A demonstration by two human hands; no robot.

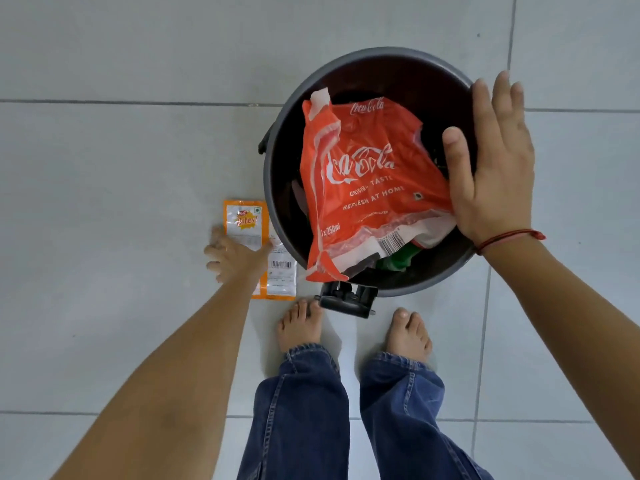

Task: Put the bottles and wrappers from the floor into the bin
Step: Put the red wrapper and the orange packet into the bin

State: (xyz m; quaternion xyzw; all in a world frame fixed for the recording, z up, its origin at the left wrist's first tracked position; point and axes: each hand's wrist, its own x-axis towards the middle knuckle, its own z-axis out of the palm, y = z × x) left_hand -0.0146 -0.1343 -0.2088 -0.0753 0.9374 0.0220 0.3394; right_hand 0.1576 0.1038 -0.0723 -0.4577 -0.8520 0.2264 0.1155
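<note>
Right hand (491,168) flat, open, beside red "Coca-Cola" wrapper (367,188) in bin (273,188); left hand (232,252) spread on orange "Bites!" wrapper (247,220), grey tiled floor (121,168).

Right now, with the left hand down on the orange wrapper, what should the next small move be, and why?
Probably pinch the orange wrapper with the left hand and lift it. It lies flat on the floor beside the bin, the hand rests on it with fingers spread, not yet gripping. The right hand is open over the red wrapper already in the bin.
</note>
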